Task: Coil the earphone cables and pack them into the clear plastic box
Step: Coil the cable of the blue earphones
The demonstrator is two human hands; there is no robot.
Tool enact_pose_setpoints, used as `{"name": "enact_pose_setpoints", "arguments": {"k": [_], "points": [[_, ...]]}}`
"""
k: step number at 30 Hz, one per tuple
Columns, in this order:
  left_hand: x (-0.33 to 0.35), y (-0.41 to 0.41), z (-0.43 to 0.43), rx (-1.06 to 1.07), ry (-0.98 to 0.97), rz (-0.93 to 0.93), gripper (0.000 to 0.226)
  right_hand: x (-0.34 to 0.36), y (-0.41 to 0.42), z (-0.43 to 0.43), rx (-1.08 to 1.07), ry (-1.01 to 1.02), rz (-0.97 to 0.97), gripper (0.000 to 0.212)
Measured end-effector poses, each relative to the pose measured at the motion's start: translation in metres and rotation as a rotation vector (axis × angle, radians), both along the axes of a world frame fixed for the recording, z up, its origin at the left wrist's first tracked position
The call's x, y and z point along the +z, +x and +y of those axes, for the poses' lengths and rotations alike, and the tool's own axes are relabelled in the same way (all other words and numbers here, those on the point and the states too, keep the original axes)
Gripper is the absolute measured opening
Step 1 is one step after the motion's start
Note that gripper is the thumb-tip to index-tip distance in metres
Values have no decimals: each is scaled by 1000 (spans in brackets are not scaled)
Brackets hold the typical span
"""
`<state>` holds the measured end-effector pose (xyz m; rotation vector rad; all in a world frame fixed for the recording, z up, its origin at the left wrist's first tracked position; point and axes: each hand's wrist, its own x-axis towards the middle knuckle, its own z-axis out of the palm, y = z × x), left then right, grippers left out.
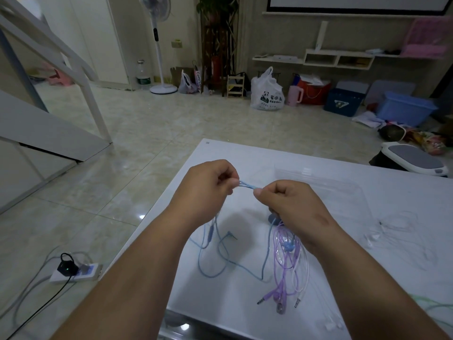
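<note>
Above the white table (245,155), my left hand (208,190) and my right hand (291,204) both pinch a blue earphone cable (247,185), a short doubled stretch pulled taut between them. The rest of that cable hangs down and lies in loose loops on the table below. A purple earphone cable (285,273) and a white one (304,278) lie tangled under my right wrist, their plugs pointing toward me. The clear plastic box (326,190) stands just beyond my right hand, hard to make out. Another white earphone (392,227) lies to the right.
A thin green cable (434,305) runs off the table's right edge. On the tiled floor to the left lies a power strip (76,272) with cords. A white stool (414,160) stands beyond the table's far right corner; bags and bins line the far wall.
</note>
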<state>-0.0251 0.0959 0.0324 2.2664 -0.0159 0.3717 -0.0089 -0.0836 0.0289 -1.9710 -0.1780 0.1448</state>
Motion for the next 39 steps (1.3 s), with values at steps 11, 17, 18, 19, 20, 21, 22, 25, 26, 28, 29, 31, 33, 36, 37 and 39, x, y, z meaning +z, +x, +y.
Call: {"name": "enact_pose_setpoints", "arguments": {"k": [11, 17, 18, 19, 20, 21, 22, 25, 26, 28, 29, 31, 33, 36, 37, 39], "points": [[7, 5, 14, 484, -259, -215, 10, 0, 4, -15, 57, -6, 58, 23], [9, 0, 18, 587, -159, -172, 8, 4, 5, -19, -91, -313, -171, 32], [9, 0, 17, 579, -136, -154, 8, 6, 4, -18, -114, -308, -208, 32], [9, 0, 17, 558, -113, -120, 8, 7, 3, -17, -130, -268, -227, 32], [8, 0, 16, 524, -89, -67, 7, 9, 2, -15, -142, -193, -221, 31], [7, 1, 16, 478, -60, 0, 9, 10, 2, -14, -147, -103, -195, 29], [5, 2, 17, 421, -23, 71, 11, 11, 1, -13, -149, -18, -160, 28], [-2, 3, 19, 228, 113, 258, 16, 14, 0, -12, -154, 104, -75, 21], [-4, 3, 20, 176, 146, 313, 16, 14, 0, -12, -148, 126, -52, 19], [-5, 2, 19, 118, 162, 402, 14, 16, 0, -12, -120, 164, -21, 17], [-6, 1, 19, 107, 157, 425, 11, 16, 0, -13, -102, 172, -20, 16], [-5, 0, 18, 93, 149, 446, 6, 16, -1, -14, -69, 164, -40, 14], [-3, -1, 15, 64, 127, 444, 22, 15, -2, -13, -44, 132, -58, 13], [-1, -3, 10, -35, 56, 382, 38, 12, -1, -11, -30, 44, -66, 15], [0, -4, 7, -64, 5, 358, 40, 10, 0, -10, -29, 25, -71, 16], [1, -4, 4, -110, -93, 308, 38, 8, 1, -8, -28, 1, -88, 16]]}}
